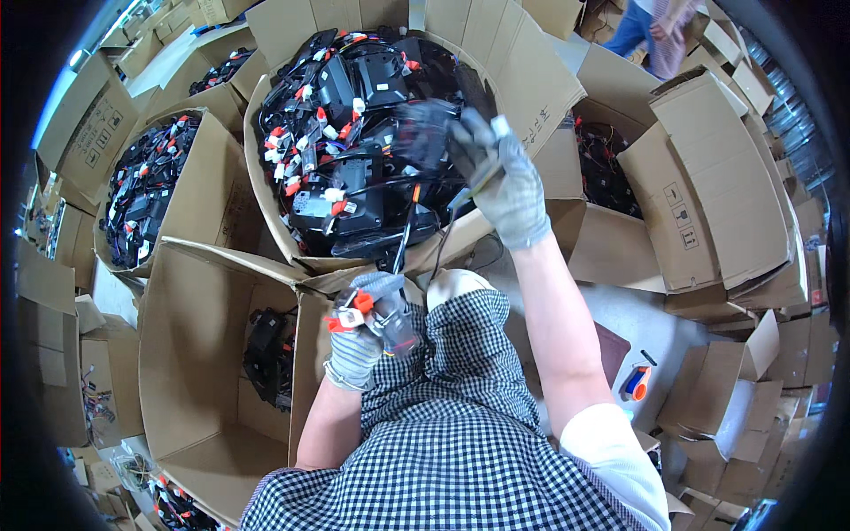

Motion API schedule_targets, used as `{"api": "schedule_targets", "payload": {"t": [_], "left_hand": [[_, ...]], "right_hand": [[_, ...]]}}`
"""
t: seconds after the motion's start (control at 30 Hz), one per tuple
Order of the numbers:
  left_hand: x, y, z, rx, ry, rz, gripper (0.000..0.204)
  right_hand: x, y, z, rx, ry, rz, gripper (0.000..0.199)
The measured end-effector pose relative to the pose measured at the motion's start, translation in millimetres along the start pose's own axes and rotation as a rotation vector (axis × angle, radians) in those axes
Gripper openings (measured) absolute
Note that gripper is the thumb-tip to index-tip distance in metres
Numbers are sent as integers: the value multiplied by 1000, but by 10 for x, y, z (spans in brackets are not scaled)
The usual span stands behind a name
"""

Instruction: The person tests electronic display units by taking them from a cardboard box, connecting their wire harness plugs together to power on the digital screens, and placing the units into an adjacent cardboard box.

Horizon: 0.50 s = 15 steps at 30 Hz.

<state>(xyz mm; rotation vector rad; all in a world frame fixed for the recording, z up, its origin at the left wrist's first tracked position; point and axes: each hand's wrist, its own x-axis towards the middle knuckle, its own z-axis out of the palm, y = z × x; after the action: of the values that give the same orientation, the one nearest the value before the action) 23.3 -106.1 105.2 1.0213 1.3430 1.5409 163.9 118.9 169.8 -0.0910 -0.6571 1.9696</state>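
Brown corrugated cardboard boxes crowd the grey concrete floor. The gloved left hand pinches orange-and-white plastic connectors. The gloved right hand grips a black wire harness above the full box's right rim.

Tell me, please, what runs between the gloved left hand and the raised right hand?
In the head view, thin dark wires stretch from the left hand, beside its orange connectors, up to the right hand.
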Motion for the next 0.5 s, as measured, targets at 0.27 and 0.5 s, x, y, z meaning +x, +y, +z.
{"api": "schedule_targets", "payload": {"t": [0.27,0.5], "left_hand": [[111,127,40,-107,66,100,54],[6,33,-32,-203,253,125,54]], "right_hand": [[100,424,-339,-1955,-59,13,25],[-241,245,-494,-2043,-3,-674,27]]}}
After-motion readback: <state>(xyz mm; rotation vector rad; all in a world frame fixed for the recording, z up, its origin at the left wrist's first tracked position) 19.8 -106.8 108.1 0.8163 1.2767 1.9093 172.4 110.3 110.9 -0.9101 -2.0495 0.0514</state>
